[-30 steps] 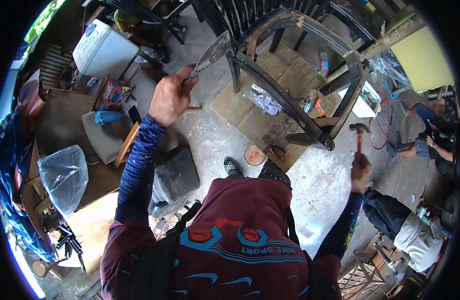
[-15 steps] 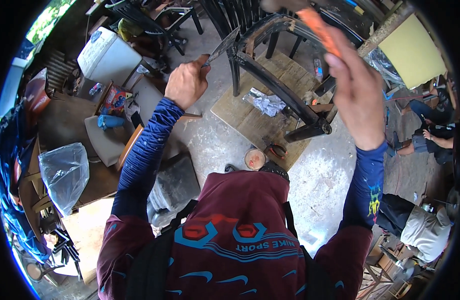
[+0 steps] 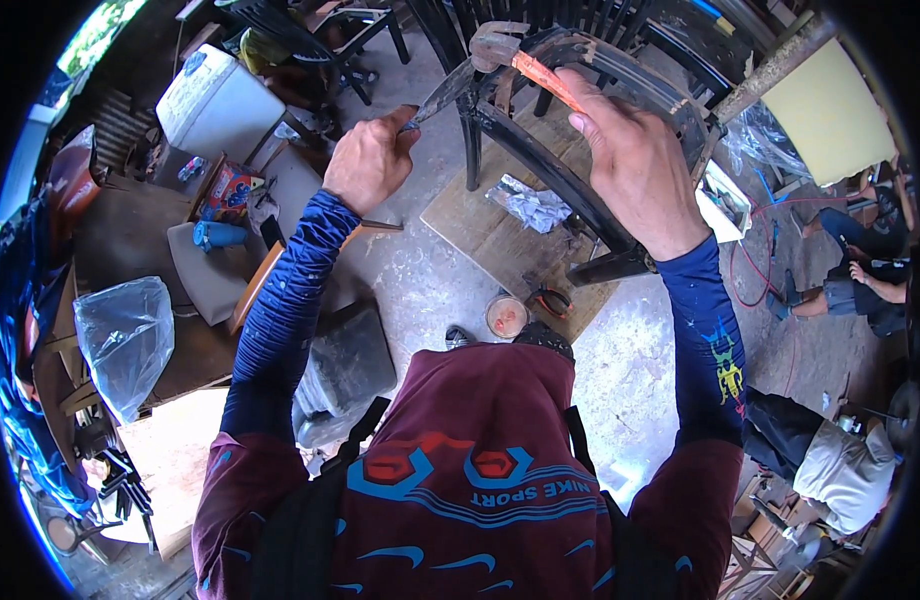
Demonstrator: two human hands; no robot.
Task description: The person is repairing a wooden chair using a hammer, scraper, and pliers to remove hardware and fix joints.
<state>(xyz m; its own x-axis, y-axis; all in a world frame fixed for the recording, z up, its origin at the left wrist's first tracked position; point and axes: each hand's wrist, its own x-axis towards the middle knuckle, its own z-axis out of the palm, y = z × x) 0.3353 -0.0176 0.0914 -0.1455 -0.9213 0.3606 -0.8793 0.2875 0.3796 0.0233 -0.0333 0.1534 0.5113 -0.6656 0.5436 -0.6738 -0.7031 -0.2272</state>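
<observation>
My left hand [image 3: 368,165] is closed round the handle of a knife [image 3: 446,93] with a long, worn grey blade. The blade slants up to the right, its far end against the frame of a black wooden chair [image 3: 555,175]. In my right hand [image 3: 645,165] is a hammer [image 3: 548,78] with an orange handle. Its metal head meets or nearly meets the blade near the chair joint; I cannot tell whether they touch. The chair lies tipped over a low wooden board [image 3: 470,220]. Crumpled paper [image 3: 532,204] rests on that board.
Near my feet are a round tub [image 3: 507,316] and pliers [image 3: 552,302]. Left stand a white cooler box [image 3: 220,105], a padded chair part with a blue bottle [image 3: 220,236], and a plastic bag [image 3: 126,345]. Other people [image 3: 860,260] sit at the right.
My right hand has swung the hammer down and left, bringing its head to the knife blade. My left hand has stayed nearly still, holding the knife against the chair.
</observation>
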